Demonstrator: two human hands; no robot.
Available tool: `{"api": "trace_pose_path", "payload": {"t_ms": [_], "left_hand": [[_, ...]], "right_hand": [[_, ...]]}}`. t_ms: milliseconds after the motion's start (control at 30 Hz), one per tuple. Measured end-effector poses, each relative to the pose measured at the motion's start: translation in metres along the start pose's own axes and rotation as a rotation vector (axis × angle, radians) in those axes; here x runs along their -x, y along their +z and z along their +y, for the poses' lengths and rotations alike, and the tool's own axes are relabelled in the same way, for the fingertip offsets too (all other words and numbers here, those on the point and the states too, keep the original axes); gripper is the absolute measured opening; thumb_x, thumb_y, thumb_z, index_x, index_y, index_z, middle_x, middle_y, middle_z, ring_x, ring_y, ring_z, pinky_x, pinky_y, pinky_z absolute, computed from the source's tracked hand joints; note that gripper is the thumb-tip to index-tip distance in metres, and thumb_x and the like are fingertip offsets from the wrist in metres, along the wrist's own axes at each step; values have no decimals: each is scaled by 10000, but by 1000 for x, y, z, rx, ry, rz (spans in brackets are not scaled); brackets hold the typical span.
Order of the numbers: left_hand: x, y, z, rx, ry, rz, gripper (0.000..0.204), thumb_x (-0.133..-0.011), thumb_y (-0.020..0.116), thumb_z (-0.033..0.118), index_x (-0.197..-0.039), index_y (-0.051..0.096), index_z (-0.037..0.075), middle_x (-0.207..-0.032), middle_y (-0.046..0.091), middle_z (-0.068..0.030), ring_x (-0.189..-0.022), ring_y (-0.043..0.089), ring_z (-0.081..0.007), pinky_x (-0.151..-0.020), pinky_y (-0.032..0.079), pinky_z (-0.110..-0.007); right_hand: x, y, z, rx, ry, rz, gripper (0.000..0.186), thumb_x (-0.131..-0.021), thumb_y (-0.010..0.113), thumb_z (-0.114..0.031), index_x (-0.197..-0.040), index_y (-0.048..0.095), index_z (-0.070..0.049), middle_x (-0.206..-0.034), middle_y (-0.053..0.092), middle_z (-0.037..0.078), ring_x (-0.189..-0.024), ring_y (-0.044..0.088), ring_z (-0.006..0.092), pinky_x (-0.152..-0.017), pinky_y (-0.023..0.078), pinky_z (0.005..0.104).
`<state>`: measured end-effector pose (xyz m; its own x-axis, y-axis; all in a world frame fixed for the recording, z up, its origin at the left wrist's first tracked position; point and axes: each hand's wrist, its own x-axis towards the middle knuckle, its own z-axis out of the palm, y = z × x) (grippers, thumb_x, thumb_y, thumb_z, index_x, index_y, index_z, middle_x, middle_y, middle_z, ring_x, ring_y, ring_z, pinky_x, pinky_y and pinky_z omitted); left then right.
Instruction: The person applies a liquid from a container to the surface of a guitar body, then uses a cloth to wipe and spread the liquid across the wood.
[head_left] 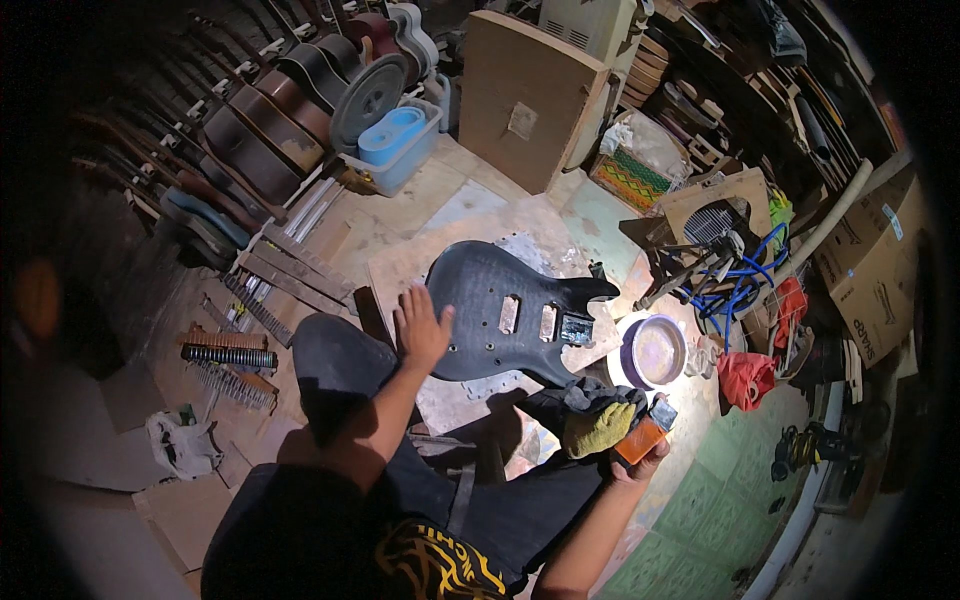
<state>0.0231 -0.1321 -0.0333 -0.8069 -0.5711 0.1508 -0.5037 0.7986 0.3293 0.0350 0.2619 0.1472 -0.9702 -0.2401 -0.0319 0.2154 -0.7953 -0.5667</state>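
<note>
A black electric guitar body (475,305) lies flat on a wooden board, its pickup openings and neck pocket showing. My left hand (424,328) rests on the guitar body's left end, palm down with fingers spread. On the right, my right hand (645,468) is closed around an orange block (640,441) with a grey piece (663,413) at its upper end, held apart from the body. Beside that block, a yellow cloth (598,430) lies over my right knee. A round bowl (655,352) with a purple rim stands right of the guitar body.
Several guitar bodies (250,130) stand in a row at the far left, by a tub (410,150) with a blue container. A cardboard panel (525,100) leans at the back. Blue hose (740,295) and a red bag (747,380) lie right of the bowl. Clamps (230,360) lie left.
</note>
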Motion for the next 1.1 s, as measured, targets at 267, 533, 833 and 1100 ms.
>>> {"api": "trace_pose_path", "payload": {"t_ms": [267,533,833,1100], "left_hand": [[36,-15,56,39,480,-231,931,-962,492,630,-1559,286,-53,-1645,252,-244,-1540,211,-374,-1233,176,-537],[-52,10,39,62,141,-69,893,-961,518,592,-1537,336,-66,-1632,292,-237,-1539,218,-359,-1236,166,-534],[-100,26,91,-8,332,-137,905,-955,500,631,-1529,362,-54,-1619,335,-207,-1537,236,-327,-1240,175,-524],[-25,42,198,115,777,-290,920,-936,470,677,-1536,373,-12,-1603,372,-175,-1524,265,-312,-1240,188,-511]], "right_hand": [[3,-11,-4,84,-11,18,983,-760,865,-432,-1554,356,-155,-1408,558,149,-1277,567,336,-1089,462,518],[9,-15,-11,61,-33,35,953,-780,852,-409,-1551,354,-153,-1410,564,152,-1268,578,347,-1076,474,524],[11,-14,-15,-2,-42,145,910,-682,906,-317,-1439,457,-86,-1318,619,186,-1221,602,384,-1075,477,530],[7,-4,-14,17,-51,156,912,-655,931,-320,-1410,475,-89,-1303,635,175,-1204,619,364,-1059,498,510]]}}
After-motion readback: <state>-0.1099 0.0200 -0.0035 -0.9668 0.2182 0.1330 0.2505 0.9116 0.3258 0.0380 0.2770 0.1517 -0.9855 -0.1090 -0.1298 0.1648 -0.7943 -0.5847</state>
